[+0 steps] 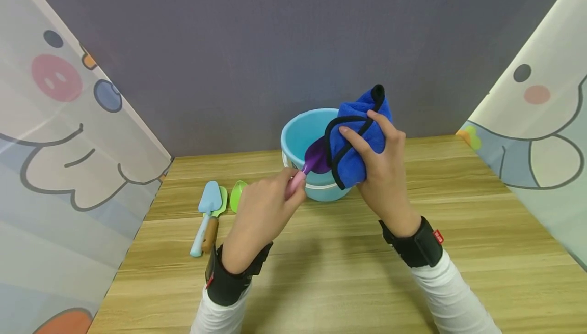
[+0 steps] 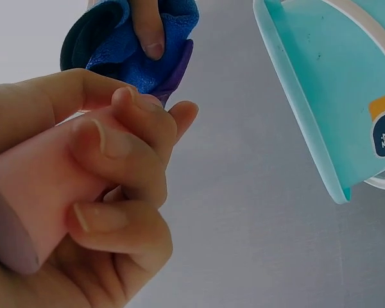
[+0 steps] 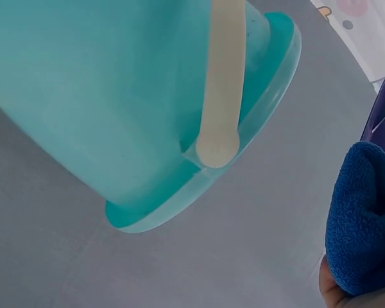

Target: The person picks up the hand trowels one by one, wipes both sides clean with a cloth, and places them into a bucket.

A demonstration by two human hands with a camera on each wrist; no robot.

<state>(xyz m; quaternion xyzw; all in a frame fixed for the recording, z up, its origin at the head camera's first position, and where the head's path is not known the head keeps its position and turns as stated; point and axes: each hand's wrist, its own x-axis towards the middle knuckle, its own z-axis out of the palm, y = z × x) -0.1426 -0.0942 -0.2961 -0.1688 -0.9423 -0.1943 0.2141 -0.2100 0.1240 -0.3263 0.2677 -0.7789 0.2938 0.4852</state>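
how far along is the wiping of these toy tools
Nothing clearly finished. In hand: the left hand grips the purple shovel by its pink handle while the right hand presses the blue cloth round its blade, above the teal bucket. Seemingly left: the blue trowel and green tools on the table.

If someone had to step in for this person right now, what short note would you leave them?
Left hand grips the pink handle of a purple toy shovel.
Right hand holds a folded blue cloth wrapped against the shovel's blade, above the teal bucket.
On the table, left of the bucket: a light blue trowel and green scoops, untouched.
Done: shovel picked up, cloth on it. Probably left: finish wiping it, then the others.
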